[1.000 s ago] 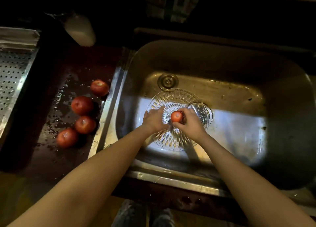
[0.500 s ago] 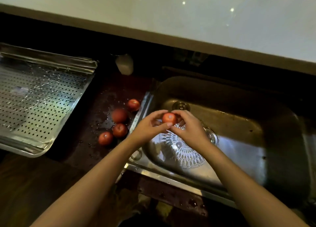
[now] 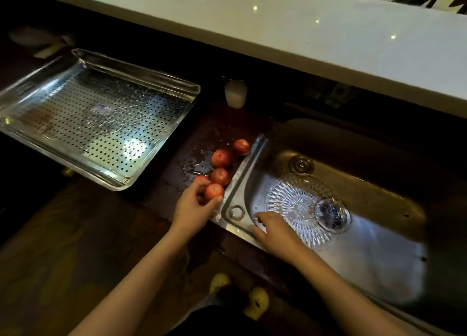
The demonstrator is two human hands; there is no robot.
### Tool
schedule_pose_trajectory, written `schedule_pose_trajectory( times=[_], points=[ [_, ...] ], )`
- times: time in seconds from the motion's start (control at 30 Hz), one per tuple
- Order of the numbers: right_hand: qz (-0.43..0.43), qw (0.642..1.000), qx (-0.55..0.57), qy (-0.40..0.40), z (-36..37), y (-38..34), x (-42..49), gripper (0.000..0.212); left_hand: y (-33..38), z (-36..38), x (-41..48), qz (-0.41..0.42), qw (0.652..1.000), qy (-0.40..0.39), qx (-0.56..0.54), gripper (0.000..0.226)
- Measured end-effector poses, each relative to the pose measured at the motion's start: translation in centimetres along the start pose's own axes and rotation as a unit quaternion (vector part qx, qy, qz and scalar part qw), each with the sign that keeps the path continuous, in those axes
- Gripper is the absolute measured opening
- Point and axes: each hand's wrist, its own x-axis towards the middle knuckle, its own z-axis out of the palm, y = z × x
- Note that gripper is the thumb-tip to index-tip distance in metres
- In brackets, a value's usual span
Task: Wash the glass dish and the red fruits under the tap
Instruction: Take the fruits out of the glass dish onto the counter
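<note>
Left hand (image 3: 192, 209) seemingly grips a red fruit (image 3: 214, 192); right hand (image 3: 274, 232) open beside glass dish (image 3: 293, 204)

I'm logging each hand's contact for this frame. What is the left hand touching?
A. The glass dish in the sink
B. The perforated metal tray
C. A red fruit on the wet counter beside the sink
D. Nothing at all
C: the left hand curls around a red fruit on the counter left of the sink, while the glass dish lies in the basin near the open right hand.
</note>
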Motion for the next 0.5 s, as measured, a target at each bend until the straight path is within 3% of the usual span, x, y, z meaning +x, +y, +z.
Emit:
schedule_pose_trajectory(
  times=[0.13,0.5],
  points=[
    [0.009,1.000,-0.010,0.012,1.6,-0.5,-0.7,0.039,-2.2,-0.9,-1.0,-0.021,0.996,0.023,0.082,0.048],
    [0.033,0.997,0.038,0.064,1.9,-0.3,-1.3,0.041,-3.4,-0.9,-0.5,0.009,0.994,0.018,0.112,0.050]
  ],
)
